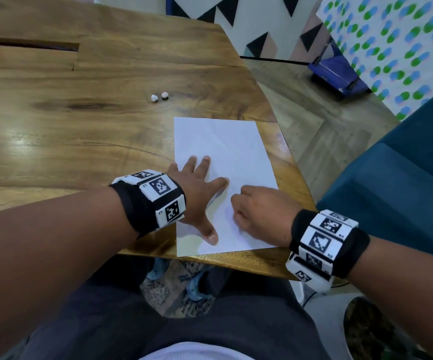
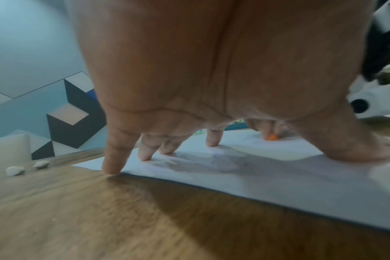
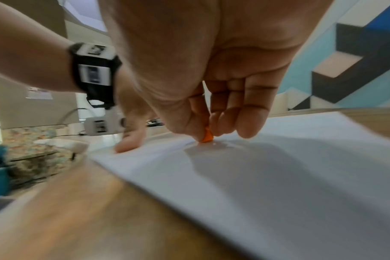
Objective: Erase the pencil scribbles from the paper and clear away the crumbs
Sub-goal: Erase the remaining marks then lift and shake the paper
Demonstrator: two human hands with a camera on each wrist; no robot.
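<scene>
Orange eraser (image 3: 207,136) pinched in right hand (image 1: 261,215), thumb and curled fingers (image 3: 249,121) closed round it, tip pressed down on white paper (image 1: 225,149). Only small stub of eraser visible below fingertips; also seen from left wrist view (image 2: 271,137) touching sheet. Right hand over lower middle of sheet, knuckles up, wrist off near right edge.

Left hand (image 1: 197,188) just beside, spread wide and flat, fingers straight, holding nothing. Thumb (image 1: 210,233) pressed near sheet's lower left, index (image 1: 219,181) pointing toward right hand. Middle fingertips (image 2: 145,154) on paper, little finger (image 2: 110,168) at sheet's left edge on wood. Black bands with white coded tags on both wrists (image 1: 158,196) (image 1: 324,242).

Paper flat, portrait, near front right corner of wooden table (image 1: 67,126). Faint grey smudge on sheet under left palm (image 2: 211,161), partly shadow; scribbles too pale to make out from head view. Crumbs cannot be made out.

Two small white lumps (image 1: 159,96) side by side on wood, well beyond sheet's top left corner, apart from both hands.

Teal seat (image 1: 405,190) right of table. Geometric black, white and blue wall (image 1: 236,11) behind. Dark trousers (image 1: 210,320) below table edge.
</scene>
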